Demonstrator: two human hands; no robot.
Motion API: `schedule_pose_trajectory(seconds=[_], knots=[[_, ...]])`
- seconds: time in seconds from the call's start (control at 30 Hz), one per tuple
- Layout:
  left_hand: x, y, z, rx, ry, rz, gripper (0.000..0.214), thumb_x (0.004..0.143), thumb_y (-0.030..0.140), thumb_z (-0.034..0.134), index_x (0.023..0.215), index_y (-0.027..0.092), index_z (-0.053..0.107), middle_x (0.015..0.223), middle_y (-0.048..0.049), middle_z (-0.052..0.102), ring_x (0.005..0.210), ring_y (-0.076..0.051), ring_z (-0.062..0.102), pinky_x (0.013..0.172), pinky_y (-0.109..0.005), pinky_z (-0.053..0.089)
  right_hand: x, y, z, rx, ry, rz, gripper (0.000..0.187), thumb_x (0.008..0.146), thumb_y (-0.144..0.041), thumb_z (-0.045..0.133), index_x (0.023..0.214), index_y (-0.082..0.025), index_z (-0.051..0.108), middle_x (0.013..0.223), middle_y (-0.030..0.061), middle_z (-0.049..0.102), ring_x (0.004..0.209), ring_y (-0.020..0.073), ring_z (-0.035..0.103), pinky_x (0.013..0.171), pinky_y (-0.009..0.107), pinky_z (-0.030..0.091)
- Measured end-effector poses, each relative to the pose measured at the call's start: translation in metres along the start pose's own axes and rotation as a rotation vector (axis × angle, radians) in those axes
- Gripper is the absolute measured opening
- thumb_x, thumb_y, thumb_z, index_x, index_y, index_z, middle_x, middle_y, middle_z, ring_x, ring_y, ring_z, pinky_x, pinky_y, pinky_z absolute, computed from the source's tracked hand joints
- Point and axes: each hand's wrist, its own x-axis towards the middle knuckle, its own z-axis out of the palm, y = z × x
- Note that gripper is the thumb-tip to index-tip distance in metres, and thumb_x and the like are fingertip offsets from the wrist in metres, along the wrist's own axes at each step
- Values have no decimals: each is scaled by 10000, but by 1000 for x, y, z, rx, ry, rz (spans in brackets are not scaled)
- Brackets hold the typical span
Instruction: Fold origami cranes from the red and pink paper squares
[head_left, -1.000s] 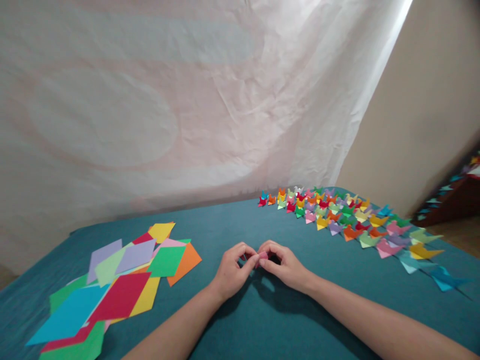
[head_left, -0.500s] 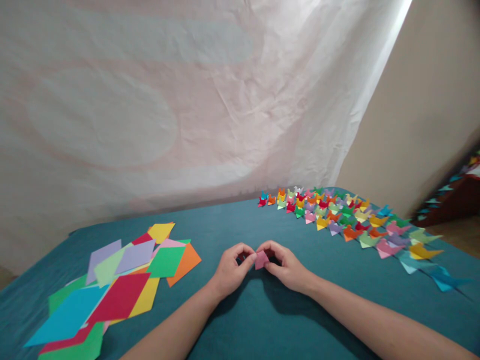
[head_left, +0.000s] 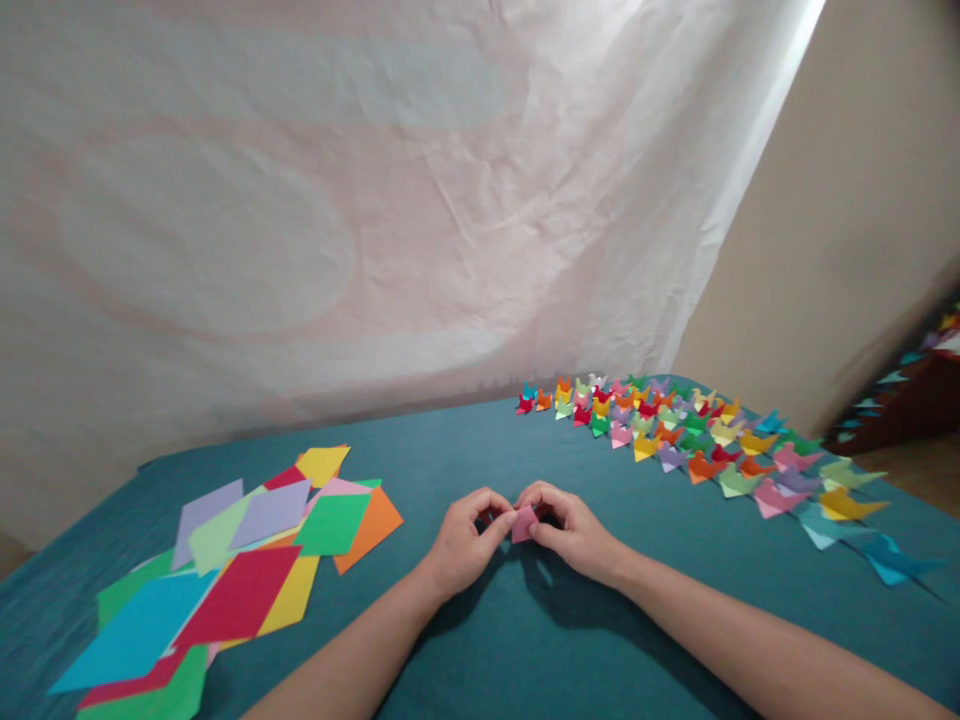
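A small folded piece of pink paper (head_left: 522, 526) is held between my two hands, just above the table's middle. My left hand (head_left: 474, 535) pinches its left edge between thumb and fingers. On the other side, my right hand (head_left: 568, 530) is closed on the paper, its thumb lying against the face turned toward me. The fingertips of both hands nearly meet at the top of the paper. Its back side and finer folds are hidden by my fingers.
Loose coloured paper sheets (head_left: 240, 595) lie overlapping on the left of the teal-covered table (head_left: 450, 440). Rows of small folded paper birds (head_left: 705, 467) stand on the right. A pale hanging sheet (head_left: 390, 230) closes off the back, beside a beige wall (head_left: 832, 230).
My right thumb has shifted slightly inward over the pink paper, covering more of it. The paper and both hands stay in nearly the same place.
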Motion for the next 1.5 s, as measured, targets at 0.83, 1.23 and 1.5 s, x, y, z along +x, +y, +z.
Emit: schedule_pose_trajectory(seconds=[0.83,1.23,1.5], knots=[[2,-16,0,-253,40,-77,241,839,374,563,811,137,596,749,-23,599,697,-138,548,654,-235,433,-2,4,0,-96,124,57,150,835,-314,556,778,-176,566,729,0,596,678,136,528,637,252,417],[3,-15,3,-364,-34,-122,238,800,336,620,936,144,584,844,-39,612,781,-151,578,721,-268,455,-4,-5,4,-68,37,6,100,842,-274,548,862,-177,559,754,-3,584,685,123,532,653,249,435],[4,-14,2,-272,-40,-117,204,798,299,603,935,149,605,831,-42,632,773,-156,583,710,-264,450,-3,-5,3,-102,49,-1,39,828,-221,535,819,-183,537,743,-9,560,687,126,514,646,249,421]])
